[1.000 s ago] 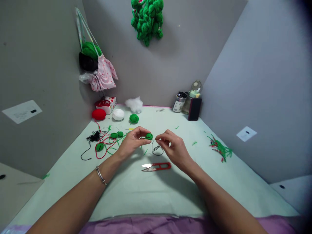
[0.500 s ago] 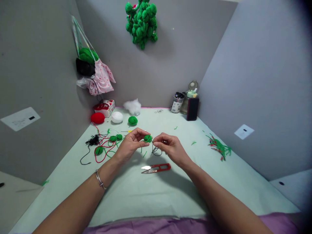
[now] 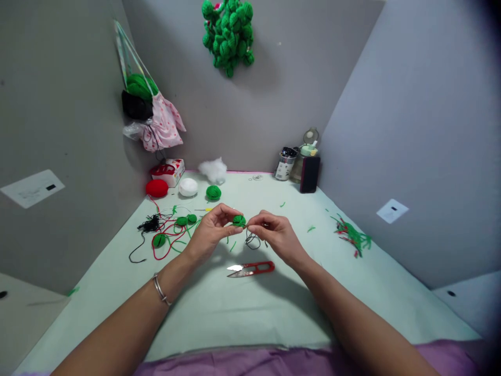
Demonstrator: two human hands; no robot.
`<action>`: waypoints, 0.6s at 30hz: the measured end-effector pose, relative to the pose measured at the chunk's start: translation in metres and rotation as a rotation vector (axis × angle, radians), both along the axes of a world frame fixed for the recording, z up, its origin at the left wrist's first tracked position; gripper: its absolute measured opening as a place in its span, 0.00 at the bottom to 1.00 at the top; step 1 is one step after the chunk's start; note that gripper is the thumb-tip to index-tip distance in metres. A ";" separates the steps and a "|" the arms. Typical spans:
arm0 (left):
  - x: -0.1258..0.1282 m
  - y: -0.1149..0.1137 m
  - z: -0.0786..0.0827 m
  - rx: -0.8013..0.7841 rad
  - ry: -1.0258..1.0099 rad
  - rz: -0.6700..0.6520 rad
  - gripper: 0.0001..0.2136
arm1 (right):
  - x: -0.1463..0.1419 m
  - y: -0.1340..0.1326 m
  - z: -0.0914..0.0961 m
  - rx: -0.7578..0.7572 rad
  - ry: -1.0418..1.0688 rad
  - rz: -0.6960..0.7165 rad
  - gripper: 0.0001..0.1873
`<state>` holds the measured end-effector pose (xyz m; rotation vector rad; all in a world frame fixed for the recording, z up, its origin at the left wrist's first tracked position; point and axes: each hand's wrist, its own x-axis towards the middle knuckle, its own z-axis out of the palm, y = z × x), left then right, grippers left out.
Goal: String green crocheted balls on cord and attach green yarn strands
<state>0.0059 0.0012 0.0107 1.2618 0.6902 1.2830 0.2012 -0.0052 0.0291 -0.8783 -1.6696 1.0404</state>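
Note:
Between thumb and fingers, my left hand [image 3: 213, 227] holds a small green crocheted ball [image 3: 239, 221] with dark lines on it. My right hand [image 3: 274, 231] is pinched closed at the ball's right edge, gripping black yarn [image 3: 252, 240] that hangs in a loop below the fingertips. Whether a needle is also in that pinch is too small to see. Red-handled thread snips [image 3: 252, 269] lie on the table just below both hands, blades pointing left.
Left of my hands lie green crocheted pieces [image 3: 159, 240], tangled red yarn and a black yarn bundle [image 3: 149, 224]. Behind are red [image 3: 157, 188], white [image 3: 188, 187] and green yarn balls [image 3: 213, 192], and white stuffing [image 3: 213, 170]. Yarn scraps [image 3: 354, 235] lie right; a phone [image 3: 310, 175] stands behind.
The green ball has turned slightly in my left fingers, and my right fingertips have shifted a little. The black yarn loop hangs slightly differently. The snips have not moved.

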 end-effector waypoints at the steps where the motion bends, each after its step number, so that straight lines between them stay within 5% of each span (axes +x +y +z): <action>1: 0.000 0.000 0.000 0.009 0.009 0.004 0.15 | 0.001 0.000 0.001 0.032 -0.032 -0.011 0.08; 13: -0.001 0.000 -0.006 0.140 0.240 0.134 0.11 | 0.007 -0.005 0.000 0.441 -0.491 -0.192 0.08; 18: -0.001 0.001 -0.007 0.092 0.203 0.068 0.13 | 0.007 -0.005 0.000 0.390 -0.430 -0.171 0.08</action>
